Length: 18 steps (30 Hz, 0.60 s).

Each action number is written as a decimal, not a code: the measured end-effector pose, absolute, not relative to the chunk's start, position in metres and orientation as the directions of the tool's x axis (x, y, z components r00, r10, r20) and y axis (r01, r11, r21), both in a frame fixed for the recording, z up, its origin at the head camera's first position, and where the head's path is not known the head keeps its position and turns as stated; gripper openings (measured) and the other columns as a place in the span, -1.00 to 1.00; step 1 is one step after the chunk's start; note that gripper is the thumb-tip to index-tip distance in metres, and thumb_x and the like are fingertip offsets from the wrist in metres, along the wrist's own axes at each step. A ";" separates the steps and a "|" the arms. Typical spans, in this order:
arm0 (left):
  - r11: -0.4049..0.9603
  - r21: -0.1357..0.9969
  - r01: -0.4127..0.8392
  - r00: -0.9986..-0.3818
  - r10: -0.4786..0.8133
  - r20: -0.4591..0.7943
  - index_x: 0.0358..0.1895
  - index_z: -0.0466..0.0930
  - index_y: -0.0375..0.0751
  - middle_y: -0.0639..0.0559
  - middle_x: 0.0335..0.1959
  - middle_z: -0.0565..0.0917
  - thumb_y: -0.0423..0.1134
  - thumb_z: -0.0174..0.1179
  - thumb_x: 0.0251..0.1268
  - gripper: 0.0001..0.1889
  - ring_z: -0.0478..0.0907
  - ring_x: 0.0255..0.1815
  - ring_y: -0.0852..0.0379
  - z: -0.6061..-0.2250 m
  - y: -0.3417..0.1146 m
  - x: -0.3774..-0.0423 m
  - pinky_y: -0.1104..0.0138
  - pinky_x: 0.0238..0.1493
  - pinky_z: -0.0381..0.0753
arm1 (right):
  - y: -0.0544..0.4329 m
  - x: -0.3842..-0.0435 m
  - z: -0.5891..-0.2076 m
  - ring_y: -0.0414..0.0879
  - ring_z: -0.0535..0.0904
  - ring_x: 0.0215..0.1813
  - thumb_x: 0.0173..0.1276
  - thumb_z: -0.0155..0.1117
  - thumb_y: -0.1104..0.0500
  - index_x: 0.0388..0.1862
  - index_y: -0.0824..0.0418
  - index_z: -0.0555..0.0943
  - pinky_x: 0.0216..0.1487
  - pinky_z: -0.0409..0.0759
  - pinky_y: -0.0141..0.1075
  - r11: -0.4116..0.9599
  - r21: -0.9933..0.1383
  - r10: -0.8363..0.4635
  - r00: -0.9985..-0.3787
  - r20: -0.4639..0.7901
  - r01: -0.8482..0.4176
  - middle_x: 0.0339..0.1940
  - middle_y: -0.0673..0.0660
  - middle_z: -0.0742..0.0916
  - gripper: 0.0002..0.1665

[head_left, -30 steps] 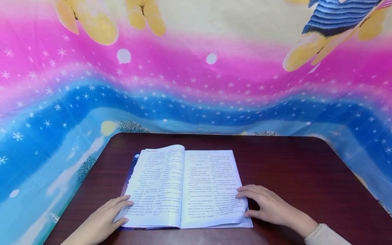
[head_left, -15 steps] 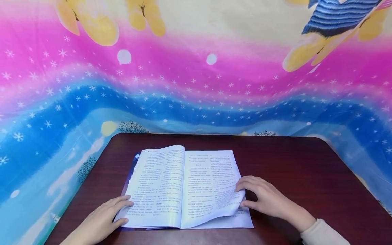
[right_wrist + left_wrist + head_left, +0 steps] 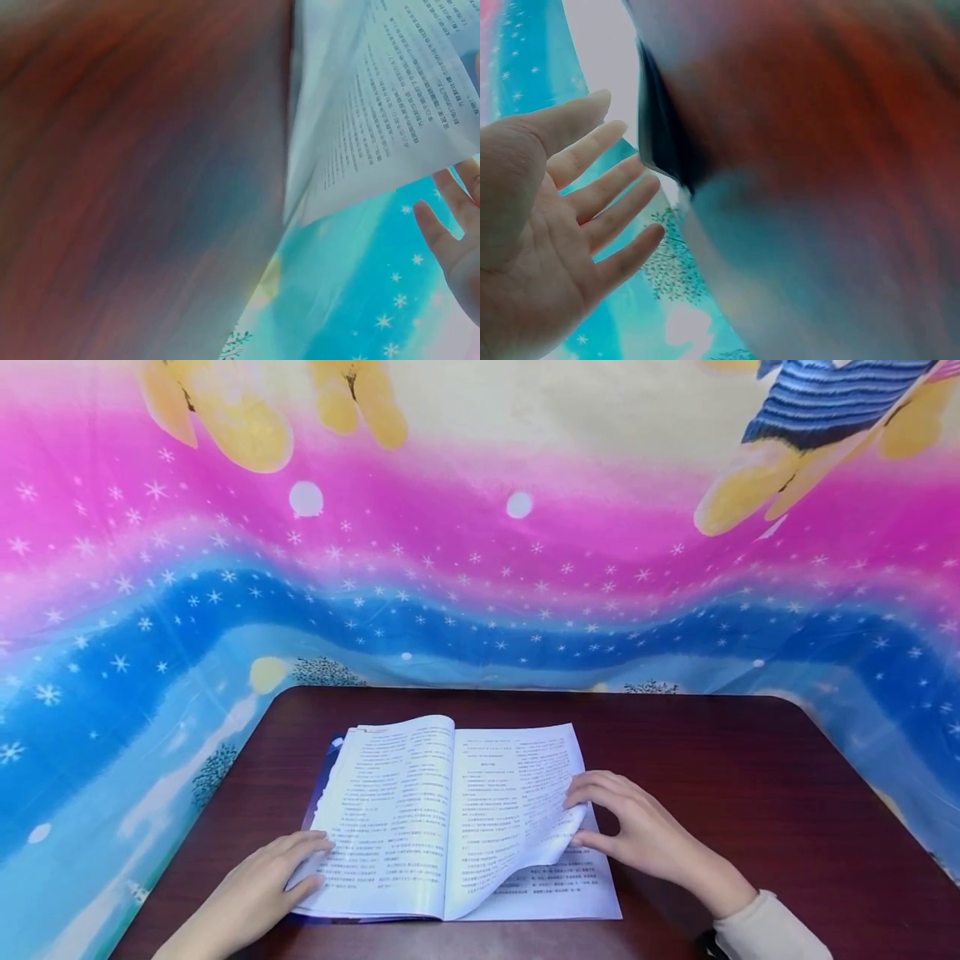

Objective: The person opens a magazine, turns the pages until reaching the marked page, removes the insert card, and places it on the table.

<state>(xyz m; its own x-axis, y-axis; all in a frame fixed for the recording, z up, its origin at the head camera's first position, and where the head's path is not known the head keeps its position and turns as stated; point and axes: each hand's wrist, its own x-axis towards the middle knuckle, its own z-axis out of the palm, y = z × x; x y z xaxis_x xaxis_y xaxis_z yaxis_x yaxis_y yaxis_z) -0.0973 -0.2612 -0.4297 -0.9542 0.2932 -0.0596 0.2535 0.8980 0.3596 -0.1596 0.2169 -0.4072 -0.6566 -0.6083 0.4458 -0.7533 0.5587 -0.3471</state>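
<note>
The right hand (image 3: 637, 827) pinches the outer edge of the raised page (image 3: 506, 818), close to its near corner, between fingers and thumb. The left hand (image 3: 258, 877) has its fingers extended and relaxed; they rest at the near outer corner of the left page (image 3: 382, 827), gripping nothing that can be seen.

Governing relation: the raised page lies immediately left of the right hand, joined at the spine (image 3: 449, 810); the left hand is across the spine, at the opposite outer edge. The right hand is the nearer, being in contact. Spine and pages have their long axis running towards the tabletop's far edge. Print shows on the page beneath (image 3: 566, 889).

The magazine (image 3: 390, 777) lies open on the tabletop (image 3: 720, 768), nearer its left edge than its right, just short of the far edge. A dark cover (image 3: 321, 789) projects at left. A pale sleeve (image 3: 772, 931) ends at the right wrist. Beyond hangs a patterned cloth (image 3: 450, 560).

Count: hands, two; magazine, one; raised page, apparently one; tabletop, one; sleeve, one; cloth, apparently one
</note>
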 end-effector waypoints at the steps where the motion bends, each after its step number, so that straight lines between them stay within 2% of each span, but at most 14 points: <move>1: 0.896 0.358 0.263 -0.955 0.295 -0.038 0.13 0.65 -0.04 -0.06 0.20 0.59 -0.14 0.36 0.27 -0.64 0.49 0.26 -0.17 -0.428 -0.258 -0.098 -0.14 0.19 0.45 | 0.215 -0.161 -0.406 -0.14 0.51 0.18 0.02 0.63 0.07 -0.04 -0.10 0.63 0.28 0.28 -0.46 0.547 -0.346 -0.606 -0.646 0.464 -0.762 0.03 -0.13 0.65 -0.50; 6: 0.881 0.354 0.313 -0.949 0.305 0.077 0.12 0.66 0.01 0.06 0.17 0.62 -0.18 0.34 0.30 -0.67 0.53 0.23 -0.06 -0.417 -0.237 -0.099 -0.07 0.19 0.49 | 0.206 -0.166 -0.400 -0.11 0.50 0.18 0.00 0.64 0.09 -0.04 -0.06 0.64 0.28 0.26 -0.48 0.513 -0.357 -0.595 -0.623 0.508 -0.781 0.04 -0.11 0.64 -0.49; 12: 0.842 0.393 0.369 -0.929 0.318 0.190 0.14 0.65 0.10 0.22 0.15 0.62 -0.18 0.33 0.32 -0.66 0.54 0.21 0.10 -0.405 -0.209 -0.101 0.00 0.19 0.52 | 0.193 -0.168 -0.393 -0.14 0.50 0.16 0.02 0.64 0.06 -0.03 -0.05 0.65 0.22 0.38 -0.32 0.535 -0.361 -0.570 -0.642 0.513 -0.763 0.05 -0.15 0.63 -0.50; 18: 0.791 0.426 0.439 -0.894 0.338 0.293 0.14 0.66 0.08 0.28 0.14 0.62 -0.21 0.36 0.29 -0.65 0.54 0.21 0.18 -0.395 -0.186 -0.107 0.07 0.18 0.55 | 0.181 -0.169 -0.385 -0.15 0.49 0.17 0.02 0.64 0.05 -0.03 -0.05 0.66 0.20 0.40 -0.20 0.539 -0.354 -0.562 -0.640 0.524 -0.764 0.05 -0.14 0.63 -0.50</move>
